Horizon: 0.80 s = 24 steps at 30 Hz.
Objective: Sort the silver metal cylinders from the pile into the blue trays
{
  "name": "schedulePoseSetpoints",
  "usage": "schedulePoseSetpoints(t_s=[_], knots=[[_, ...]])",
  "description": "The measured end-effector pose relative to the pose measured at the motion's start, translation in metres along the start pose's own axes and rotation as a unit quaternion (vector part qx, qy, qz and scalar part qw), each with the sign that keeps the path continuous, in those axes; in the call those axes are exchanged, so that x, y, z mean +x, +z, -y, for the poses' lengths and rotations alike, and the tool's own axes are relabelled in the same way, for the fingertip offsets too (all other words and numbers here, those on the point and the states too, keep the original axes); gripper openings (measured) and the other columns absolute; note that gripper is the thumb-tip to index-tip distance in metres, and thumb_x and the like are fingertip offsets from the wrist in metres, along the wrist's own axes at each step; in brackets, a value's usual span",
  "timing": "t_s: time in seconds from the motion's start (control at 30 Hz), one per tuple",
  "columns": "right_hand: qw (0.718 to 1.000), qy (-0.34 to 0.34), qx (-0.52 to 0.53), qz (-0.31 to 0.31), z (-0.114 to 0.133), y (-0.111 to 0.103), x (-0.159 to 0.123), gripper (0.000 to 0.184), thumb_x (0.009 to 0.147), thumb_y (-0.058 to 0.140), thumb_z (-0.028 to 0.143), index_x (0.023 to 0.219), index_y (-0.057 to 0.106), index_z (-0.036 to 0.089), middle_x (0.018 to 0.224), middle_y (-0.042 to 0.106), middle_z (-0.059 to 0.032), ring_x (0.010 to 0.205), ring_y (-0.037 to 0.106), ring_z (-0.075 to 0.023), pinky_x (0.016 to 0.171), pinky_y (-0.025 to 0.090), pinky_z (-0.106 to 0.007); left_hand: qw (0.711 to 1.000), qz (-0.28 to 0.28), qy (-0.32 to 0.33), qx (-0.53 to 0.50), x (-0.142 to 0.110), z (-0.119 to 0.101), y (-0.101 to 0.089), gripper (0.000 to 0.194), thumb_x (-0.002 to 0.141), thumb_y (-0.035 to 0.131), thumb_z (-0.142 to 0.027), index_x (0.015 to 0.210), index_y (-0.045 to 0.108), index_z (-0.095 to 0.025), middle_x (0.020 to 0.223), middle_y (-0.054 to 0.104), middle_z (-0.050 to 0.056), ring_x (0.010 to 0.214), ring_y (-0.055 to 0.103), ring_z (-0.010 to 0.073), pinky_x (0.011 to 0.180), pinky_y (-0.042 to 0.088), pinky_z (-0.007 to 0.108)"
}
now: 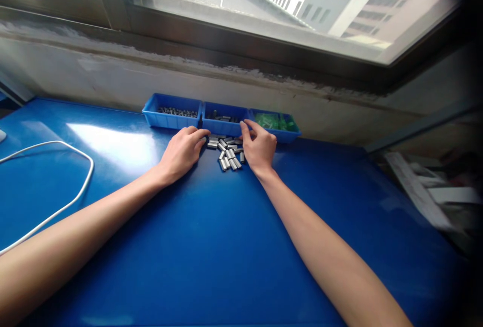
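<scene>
A pile of several small grey metal pieces point(228, 152) lies on the blue table point(211, 246), just in front of three blue trays. My left hand point(182, 151) rests at the pile's left edge, fingers curled loosely, the fingertips touching the nearest pieces. My right hand point(258, 147) sits at the pile's right edge, fingers bent, the thumb raised toward the middle tray point(222, 127). Neither hand is seen to hold a piece.
The left tray point(170, 118) holds small dark parts, the middle one grey parts, the right tray point(281, 135) green parts. A white cable point(81, 191) loops over the table's left side. A wall and window stand behind the trays. White clutter point(433, 193) lies right of the table.
</scene>
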State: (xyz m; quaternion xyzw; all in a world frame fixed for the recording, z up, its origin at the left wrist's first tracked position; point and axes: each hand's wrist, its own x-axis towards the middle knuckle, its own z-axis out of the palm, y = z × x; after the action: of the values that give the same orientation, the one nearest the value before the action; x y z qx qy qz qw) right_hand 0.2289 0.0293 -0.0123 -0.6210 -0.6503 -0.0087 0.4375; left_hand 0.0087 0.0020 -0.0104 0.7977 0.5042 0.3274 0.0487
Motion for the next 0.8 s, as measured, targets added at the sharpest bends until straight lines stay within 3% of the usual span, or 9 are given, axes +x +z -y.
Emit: schedulePoseSetpoints(t_s=[0.17,0.27,0.37,0.57,0.8], knots=[[0.996,-0.064,0.055,-0.003,0.007,-0.004,-0.005,0.032,0.099,0.055,0.043,0.114,0.075,0.022,0.076,0.076,-0.002,0.062,0.067,-0.0181,0.07,0.051,-0.03,0.982,-0.035,0.025,-0.183,0.002,-0.004,0.0,0.033,0.096,0.061,-0.025,0.127,0.07,-0.018,0.103,0.075,0.007,0.089,0.071,0.0189,0.087,0.057,0.032],[0.979,-0.164,0.104,0.058,0.011,-0.007,-0.01,0.029,0.096,0.058,0.036,0.117,0.071,0.022,0.076,0.073,0.0001,0.055,0.059,-0.014,0.066,0.051,-0.028,0.934,-0.007,-0.004,-0.357,0.004,-0.006,0.001,0.043,0.092,0.07,-0.031,0.132,0.067,-0.016,0.107,0.077,0.008,0.099,0.074,0.0203,0.095,0.059,0.032],[0.96,-0.232,0.121,0.103,0.011,-0.009,-0.013,0.033,0.094,0.059,0.03,0.124,0.067,0.021,0.082,0.073,0.0001,0.058,0.057,-0.0133,0.069,0.052,-0.028,0.893,0.0,-0.057,-0.447,0.007,-0.008,0.001,0.054,0.086,0.078,-0.04,0.132,0.065,-0.015,0.109,0.078,0.011,0.101,0.076,0.0242,0.095,0.06,0.035],[0.95,-0.264,0.113,0.12,0.009,-0.007,-0.012,0.024,0.095,0.063,0.035,0.111,0.071,0.02,0.085,0.073,-0.0024,0.065,0.061,-0.0143,0.07,0.051,-0.028,0.878,-0.006,-0.101,-0.468,0.011,-0.009,-0.003,0.06,0.082,0.08,-0.049,0.128,0.065,-0.012,0.08,0.077,0.007,0.074,0.076,0.0206,0.075,0.063,0.031],[0.942,-0.28,0.129,0.134,0.008,-0.005,-0.011,0.024,0.1,0.059,0.038,0.105,0.073,0.019,0.085,0.072,-0.0035,0.067,0.062,-0.0147,0.068,0.049,-0.028,0.891,0.02,-0.075,-0.447,0.011,-0.007,0.0,0.049,0.09,0.072,-0.048,0.124,0.066,-0.014,0.081,0.076,0.006,0.073,0.073,0.0176,0.07,0.057,0.025]])
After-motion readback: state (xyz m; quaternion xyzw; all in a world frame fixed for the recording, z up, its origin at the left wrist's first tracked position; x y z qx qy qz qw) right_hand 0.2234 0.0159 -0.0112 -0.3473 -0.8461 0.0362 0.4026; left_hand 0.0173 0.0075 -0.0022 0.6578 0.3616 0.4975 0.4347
